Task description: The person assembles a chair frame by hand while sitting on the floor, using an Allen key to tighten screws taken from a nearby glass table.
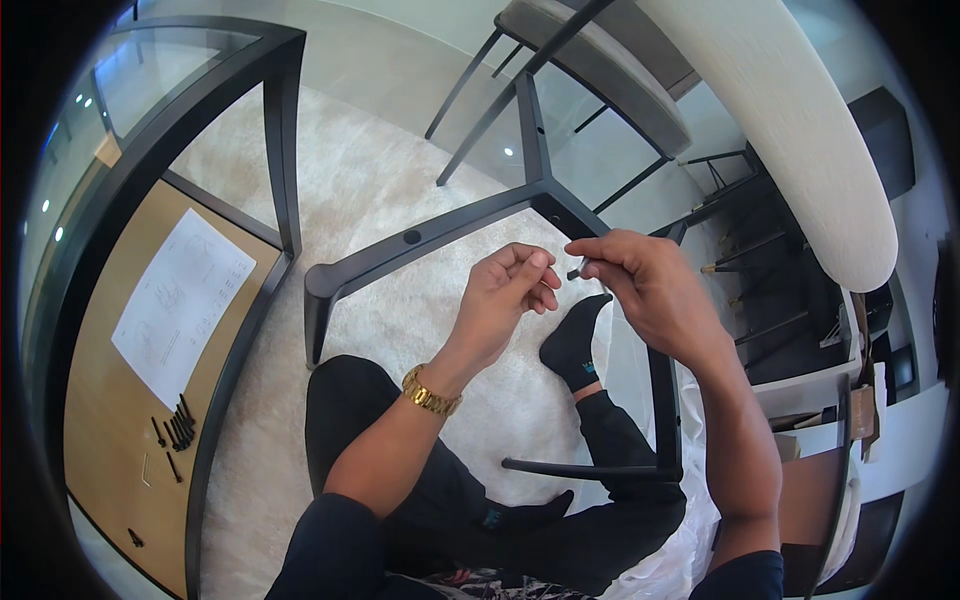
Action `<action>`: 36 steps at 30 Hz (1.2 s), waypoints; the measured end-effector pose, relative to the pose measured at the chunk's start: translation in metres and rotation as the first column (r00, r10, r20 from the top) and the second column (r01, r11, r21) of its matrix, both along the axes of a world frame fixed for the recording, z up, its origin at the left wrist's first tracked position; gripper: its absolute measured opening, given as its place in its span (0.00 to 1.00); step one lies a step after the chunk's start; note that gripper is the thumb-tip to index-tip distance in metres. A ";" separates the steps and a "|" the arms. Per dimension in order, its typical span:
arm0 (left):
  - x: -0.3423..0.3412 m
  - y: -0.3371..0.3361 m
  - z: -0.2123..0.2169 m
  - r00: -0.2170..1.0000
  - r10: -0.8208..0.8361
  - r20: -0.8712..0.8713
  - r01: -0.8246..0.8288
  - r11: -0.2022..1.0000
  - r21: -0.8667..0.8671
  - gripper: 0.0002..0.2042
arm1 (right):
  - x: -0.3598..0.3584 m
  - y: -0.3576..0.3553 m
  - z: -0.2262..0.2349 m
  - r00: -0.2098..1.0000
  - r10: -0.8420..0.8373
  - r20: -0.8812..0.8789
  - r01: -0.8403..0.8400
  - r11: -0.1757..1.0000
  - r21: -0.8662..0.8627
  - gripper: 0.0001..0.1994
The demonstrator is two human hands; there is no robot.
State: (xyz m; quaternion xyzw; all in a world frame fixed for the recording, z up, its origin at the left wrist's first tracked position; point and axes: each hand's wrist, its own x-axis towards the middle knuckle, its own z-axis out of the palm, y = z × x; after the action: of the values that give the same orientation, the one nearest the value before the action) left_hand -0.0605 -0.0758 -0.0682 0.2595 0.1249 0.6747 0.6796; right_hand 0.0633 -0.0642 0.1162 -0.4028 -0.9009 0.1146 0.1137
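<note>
The right hand [650, 285] pinched a small bolt [574, 272], the left hand [510, 290] loosely curled beside it, while the frame [440, 235] lay unfinished and spare bolts [178, 430] waited.

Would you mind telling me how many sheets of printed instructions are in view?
1. The instruction sheet lies on the brown board at the left, above the black bolts; others may be hidden.

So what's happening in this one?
A person sits on a pale rug with a black chair frame lying in front of them. Their right hand pinches a small dark screw and the left hand is raised beside it. More screws and an instruction sheet lie on cardboard to the left.
</note>
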 end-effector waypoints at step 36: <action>-0.010 0.001 0.011 0.875 -0.337 0.347 0.354 0.935 0.016 0.14 | -0.010 0.008 -0.039 0.823 0.475 0.312 -0.565 0.629 0.534 0.15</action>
State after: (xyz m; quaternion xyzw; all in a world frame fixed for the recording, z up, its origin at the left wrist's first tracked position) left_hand -0.0706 -0.0753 -0.0575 0.1395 -0.0280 0.5743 0.8062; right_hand 0.0531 -0.0567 0.0770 -0.0739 -0.9716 -0.1805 0.1343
